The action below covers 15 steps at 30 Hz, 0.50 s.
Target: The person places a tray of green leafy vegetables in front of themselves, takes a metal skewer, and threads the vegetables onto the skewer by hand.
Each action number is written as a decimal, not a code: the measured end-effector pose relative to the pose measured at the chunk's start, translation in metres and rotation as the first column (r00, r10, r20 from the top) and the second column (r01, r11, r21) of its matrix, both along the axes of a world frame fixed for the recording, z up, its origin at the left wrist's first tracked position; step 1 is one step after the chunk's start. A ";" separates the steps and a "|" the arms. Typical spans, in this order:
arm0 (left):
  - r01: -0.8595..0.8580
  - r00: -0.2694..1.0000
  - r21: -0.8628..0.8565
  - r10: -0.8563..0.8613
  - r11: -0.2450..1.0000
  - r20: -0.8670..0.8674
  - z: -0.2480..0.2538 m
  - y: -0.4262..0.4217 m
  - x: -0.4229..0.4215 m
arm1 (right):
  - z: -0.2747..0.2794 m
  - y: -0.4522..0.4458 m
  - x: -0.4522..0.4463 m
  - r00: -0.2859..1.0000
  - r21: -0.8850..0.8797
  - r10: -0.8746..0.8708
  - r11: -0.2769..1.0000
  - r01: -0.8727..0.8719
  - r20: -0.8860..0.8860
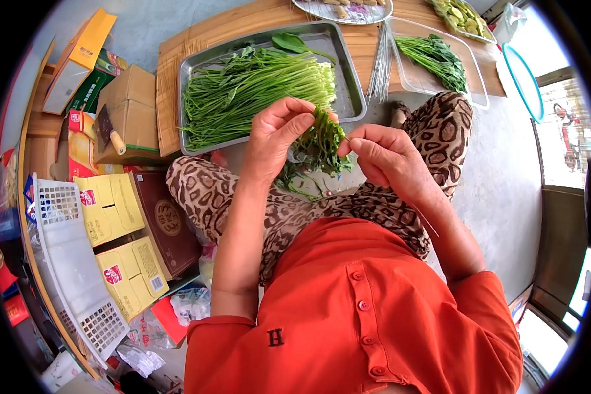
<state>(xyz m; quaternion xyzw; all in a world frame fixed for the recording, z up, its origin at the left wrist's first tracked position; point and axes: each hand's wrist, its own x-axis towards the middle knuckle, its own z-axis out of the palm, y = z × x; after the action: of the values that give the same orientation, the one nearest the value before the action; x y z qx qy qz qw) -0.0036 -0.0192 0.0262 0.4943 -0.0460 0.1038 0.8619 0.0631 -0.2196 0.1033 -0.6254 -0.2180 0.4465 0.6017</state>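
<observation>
In front of my chest, my left hand is closed around a folded bunch of leafy greens. My right hand pinches a thin skewer beside the leaves; its shaft runs back under my wrist. The skewer's tip is hidden by the greens and fingers. Just beyond my hands, a metal tray holds a heap of long green stems. Several loose metal skewers lie to its right, near a clear plastic tray with more leafy greens.
A patterned plate with pale pieces and a container of sliced vegetables stand on the wooden table. On the left are cardboard boxes, a wooden-handled knife, yellow cartons and a white basket. More leaves lie below my hands.
</observation>
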 end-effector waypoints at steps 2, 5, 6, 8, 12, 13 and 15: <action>-0.002 1.000 0.005 0.002 1.000 -0.022 0.005 -0.003 0.001 | -0.002 -0.001 0.002 1.000 -0.002 -0.007 1.000 0.007 -0.011; 0.029 0.996 0.066 -0.024 0.997 -0.080 0.006 -0.003 0.002 | -0.003 -0.001 0.003 1.000 -0.005 -0.004 1.000 0.004 -0.017; 0.065 0.991 0.119 -0.050 0.991 -0.121 0.006 -0.003 0.002 | -0.003 -0.001 0.004 1.000 -0.006 0.005 1.000 -0.006 -0.015; 0.071 0.988 0.122 -0.053 0.990 -0.142 0.001 0.000 0.001 | -0.002 -0.001 0.004 1.000 -0.021 0.007 1.000 -0.008 -0.014; 0.095 0.976 0.170 -0.059 0.981 -0.208 0.000 -0.001 0.002 | -0.008 -0.001 0.009 0.999 -0.024 0.019 1.000 -0.020 -0.041; 0.095 0.976 0.171 -0.058 0.981 -0.208 -0.001 -0.001 0.002 | -0.010 -0.001 0.010 0.999 -0.023 0.019 1.000 -0.020 -0.042; 0.147 0.965 0.218 -0.091 0.965 -0.248 -0.003 0.001 0.003 | -0.012 -0.002 0.014 0.998 -0.067 0.039 0.997 -0.042 -0.040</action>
<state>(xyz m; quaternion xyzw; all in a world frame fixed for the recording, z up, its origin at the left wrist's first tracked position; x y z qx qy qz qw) -0.0002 -0.0181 0.0229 0.5978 0.0148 -0.0140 0.8014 0.0770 -0.2218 0.0910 -0.6322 -0.2035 0.4780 0.5749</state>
